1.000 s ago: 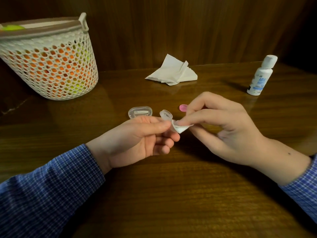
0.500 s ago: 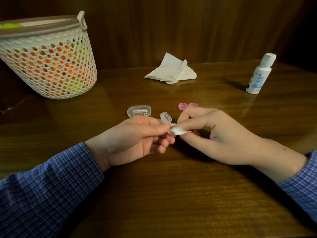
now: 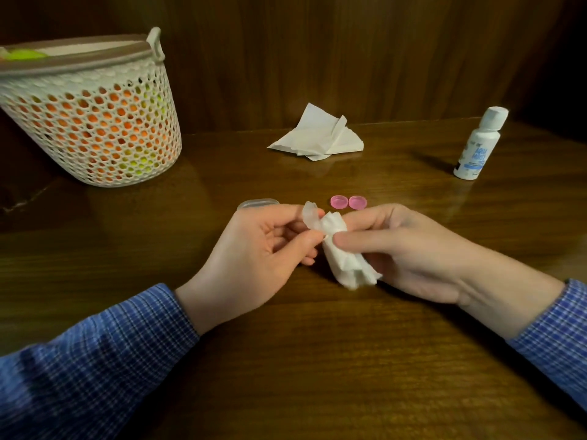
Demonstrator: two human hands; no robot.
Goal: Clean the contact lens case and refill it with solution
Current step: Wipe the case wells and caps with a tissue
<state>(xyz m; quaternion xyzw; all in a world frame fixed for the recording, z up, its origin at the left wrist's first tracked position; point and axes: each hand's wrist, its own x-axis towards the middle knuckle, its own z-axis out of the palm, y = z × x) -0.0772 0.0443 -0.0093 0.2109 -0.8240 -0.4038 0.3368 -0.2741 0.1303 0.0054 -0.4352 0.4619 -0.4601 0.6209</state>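
My left hand [image 3: 254, 258] pinches a small clear lens case [image 3: 309, 214] between thumb and fingers, just above the table. My right hand [image 3: 406, 252] grips a crumpled white tissue [image 3: 343, 255] and presses it against the case. Behind the hands lie two pink caps [image 3: 348, 202] side by side on the table. A clear plastic lid [image 3: 257, 203] sits partly hidden behind my left hand. The white solution bottle [image 3: 479, 144], capped, stands upright at the far right.
A white perforated basket [image 3: 92, 122] holding orange and green things stands at the back left. More folded tissues [image 3: 317, 138] lie at the back centre, near the wooden wall. The brown wooden table [image 3: 317, 360] stretches toward me.
My right hand has turned palm-up and now shows much more of the tissue, bunched against the case. The left hand has rotated the case. Both pink caps are now uncovered.
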